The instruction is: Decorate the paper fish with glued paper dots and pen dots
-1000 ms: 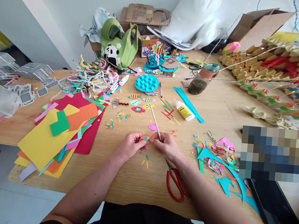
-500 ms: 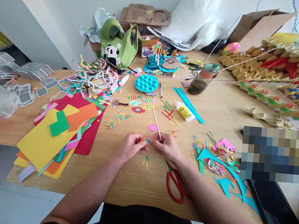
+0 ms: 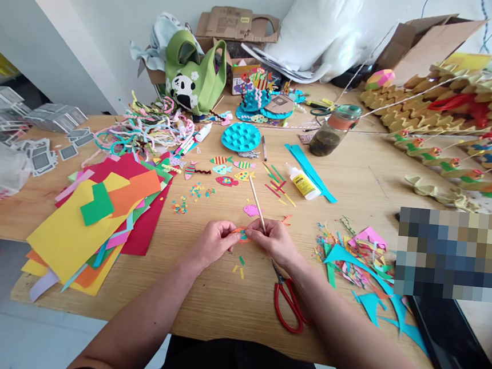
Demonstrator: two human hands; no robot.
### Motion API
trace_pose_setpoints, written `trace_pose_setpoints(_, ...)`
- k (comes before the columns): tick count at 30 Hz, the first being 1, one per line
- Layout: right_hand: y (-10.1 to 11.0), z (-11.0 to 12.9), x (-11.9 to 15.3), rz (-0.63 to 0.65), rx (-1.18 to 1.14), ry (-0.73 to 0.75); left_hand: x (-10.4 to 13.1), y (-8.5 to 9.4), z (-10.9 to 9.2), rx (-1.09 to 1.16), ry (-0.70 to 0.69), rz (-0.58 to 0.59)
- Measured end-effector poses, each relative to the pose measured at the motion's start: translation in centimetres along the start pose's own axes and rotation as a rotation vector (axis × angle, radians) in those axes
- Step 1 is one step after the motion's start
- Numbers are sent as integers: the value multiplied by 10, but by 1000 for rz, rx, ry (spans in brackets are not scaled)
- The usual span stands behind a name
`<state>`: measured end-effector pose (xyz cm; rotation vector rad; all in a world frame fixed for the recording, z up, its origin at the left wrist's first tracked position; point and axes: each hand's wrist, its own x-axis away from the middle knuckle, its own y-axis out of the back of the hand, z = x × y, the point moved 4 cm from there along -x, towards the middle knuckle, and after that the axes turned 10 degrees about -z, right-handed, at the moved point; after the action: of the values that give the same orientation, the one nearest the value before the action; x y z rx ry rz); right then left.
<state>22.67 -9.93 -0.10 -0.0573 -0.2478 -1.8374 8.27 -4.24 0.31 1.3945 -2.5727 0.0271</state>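
Observation:
Between my hands is a small orange paper fish (image 3: pixel 243 235) with bits of blue and green on it. My left hand (image 3: pixel 218 240) pinches its left end, fingers closed. My right hand (image 3: pixel 273 238) grips its right end and also holds a thin wooden stick (image 3: pixel 257 198), which points up and away. Just beyond lies a pink paper fish (image 3: pixel 251 210). Several decorated paper fish (image 3: pixel 227 181) rest farther off, beside small paper dots (image 3: pixel 180 206). Red-handled scissors (image 3: pixel 287 306) lie partly under my right forearm. Tiny green and yellow strips (image 3: pixel 240 265) sit below my hands.
A pile of coloured paper (image 3: pixel 82 227) covers the left side. Ahead are a glue bottle (image 3: pixel 304 182), blue strips (image 3: pixel 315 179), a blue egg-carton disc (image 3: pixel 240 137) and a glass jar (image 3: pixel 334 132). Paper scraps (image 3: pixel 363 264) and a black device (image 3: pixel 448 334) lie to the right.
The orange fish has tilted slightly between my fingers, and more of its face shows. Both hands stay in nearly the same place.

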Motion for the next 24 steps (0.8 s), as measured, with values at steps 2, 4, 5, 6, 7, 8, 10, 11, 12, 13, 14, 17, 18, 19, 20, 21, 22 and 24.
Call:
trace_pose_setpoints(2, 0, -1, 0, 5, 3, -4, 1, -1, -1, -5, -4, 8)
trace_pose_setpoints(4, -1, -3, -1, 4, 3, -12, 1, -2, -1, -6, -4, 8)
trace_pose_setpoints(5, -1, -4, -1, 2, 2, -17, 1, -2, 0, -6, -4, 2)
trace_pose_setpoints(6, -1, -4, -1, 0, 1, -23, 0, -2, 0, -5, -4, -6)
trace_pose_setpoints(7, -1, -5, -2, -2, 1, -28, 0, -1, 0, -4, -5, -17)
trace_pose_setpoints(8, -2, -4, -2, -1, 3, -31, 0, -1, -1, -4, -6, -28)
trace_pose_setpoints(10, -2, -4, -1, 5, 10, -38, 0, 0, -1, -6, -7, -45)
trace_pose_setpoints(11, -2, -3, -1, 7, 15, -39, 0, 0, -1, -8, -8, -49)
trace_pose_setpoints(12, -2, -3, -1, 8, 21, -39, 0, 1, -1, -9, -9, -52)
trace_pose_setpoints(13, -2, -2, -1, 9, 28, -39, 0, 1, -1, -9, -10, -54)
trace_pose_setpoints(14, -2, -2, -1, 8, 34, -39, 0, 1, -1, -9, -11, -55)
trace_pose_setpoints(17, -2, -1, -1, 12, 48, -47, -1, 1, 0, -6, -12, -55)
trace_pose_setpoints(18, -2, -1, 0, 15, 49, -53, -1, 1, 1, -6, -11, -53)
trace_pose_setpoints(19, -2, -1, 0, 19, 48, -59, -1, 1, 2, -5, -9, -51)
trace_pose_setpoints(20, -3, -1, 0, 23, 45, -64, -2, 1, 2, -5, -8, -50)
trace_pose_setpoints(21, -3, -1, 0, 28, 41, -68, -2, 1, 2, -5, -6, -50)
trace_pose_setpoints(22, -3, -1, 0, 30, 37, -70, -1, 1, 2, -5, -5, -51)
trace_pose_setpoints(24, -3, -1, 0, 24, 24, -68, -1, 1, 2, -1, -3, -55)
